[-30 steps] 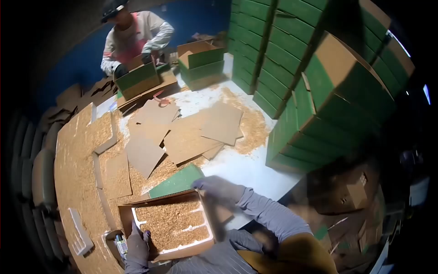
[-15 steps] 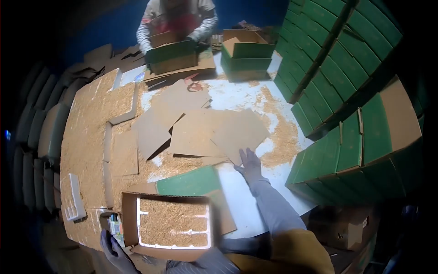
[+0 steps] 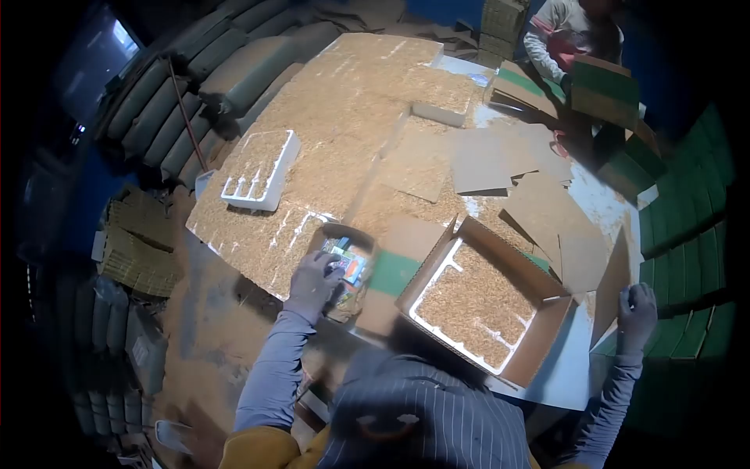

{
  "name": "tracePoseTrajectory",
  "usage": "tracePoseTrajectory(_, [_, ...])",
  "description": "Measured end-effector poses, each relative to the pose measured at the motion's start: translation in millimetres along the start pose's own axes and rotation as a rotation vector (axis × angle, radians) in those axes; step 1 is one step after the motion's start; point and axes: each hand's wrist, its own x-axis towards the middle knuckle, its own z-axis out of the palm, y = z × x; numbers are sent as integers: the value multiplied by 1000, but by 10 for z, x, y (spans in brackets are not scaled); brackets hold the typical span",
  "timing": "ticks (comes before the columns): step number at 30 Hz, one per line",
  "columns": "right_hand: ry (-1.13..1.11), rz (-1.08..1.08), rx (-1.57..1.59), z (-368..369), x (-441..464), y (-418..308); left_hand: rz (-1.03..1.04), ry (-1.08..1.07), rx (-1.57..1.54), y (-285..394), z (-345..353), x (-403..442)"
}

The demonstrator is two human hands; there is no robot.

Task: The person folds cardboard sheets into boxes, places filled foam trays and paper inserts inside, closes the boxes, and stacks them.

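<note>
My left hand (image 3: 315, 280), gloved, reaches into a small open box (image 3: 361, 236) at the table's near edge. Its fingers bend down onto a colourful printed card (image 3: 351, 266) lying among several others there. On the right, my gloved right hand (image 3: 639, 309) grips the edge of a flat cardboard sheet (image 3: 610, 285), which stands tilted up from the table. Between my hands is an open cardboard carton (image 3: 551, 332). A white foam tray (image 3: 447, 334) filled with brown grain-like material (image 3: 476, 301) sits inside it.
More filled trays (image 3: 336, 117) cover the table's far left, with one white tray (image 3: 273, 184) raised on top. Loose cardboard sheets (image 3: 539, 211) lie beyond the carton. A co-worker (image 3: 574, 35) handles a green-banded box (image 3: 603, 90). Green boxes (image 3: 687, 258) stack at right, sacks (image 3: 183, 86) at left.
The view has turned left. My right hand has lifted a cardboard sheet and drawn it to the right. My left hand has moved from beside the small box onto the cards inside.
</note>
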Motion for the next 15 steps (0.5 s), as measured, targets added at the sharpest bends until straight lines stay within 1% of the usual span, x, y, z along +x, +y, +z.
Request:
tracePoseTrajectory(1, [-92,3,-35,-105,0,-187,73,16,134,-30,105,59])
tracePoseTrajectory(2, [-44,-99,-37,-172,-17,-399,107,-18,170,-5,109,135])
tracePoseTrajectory(3, [-45,-133,-48,-199,-50,-547,143,-55,208,10,105,204])
tracePoseTrajectory(5, [-85,-127,-38,-316,-116,-861,57,-163,246,-100,148,304])
tracePoseTrajectory(7, [-150,-80,3,-409,-218,-1084,23,-169,169,-173,147,371])
tracePoseTrajectory(9, [-134,-70,-14,-489,-334,-1299,5,-174,67,-215,75,375])
tracePoseTrajectory(10, [-121,-66,-43,-514,-401,-1356,14,-132,26,-240,42,370])
tracePoseTrajectory(11, [-107,-57,-78,-556,-459,-1401,76,-38,20,-260,-2,350])
tracePoseTrajectory(12, [-63,-96,-112,-611,-498,-1453,146,57,7,-238,-67,347])
tracePoseTrajectory(13, [-72,-119,-142,-668,-519,-1496,229,150,-19,-138,-106,416])
tracePoseTrajectory(15, [-129,-102,-77,-760,-485,-1704,652,352,8,448,-312,466])
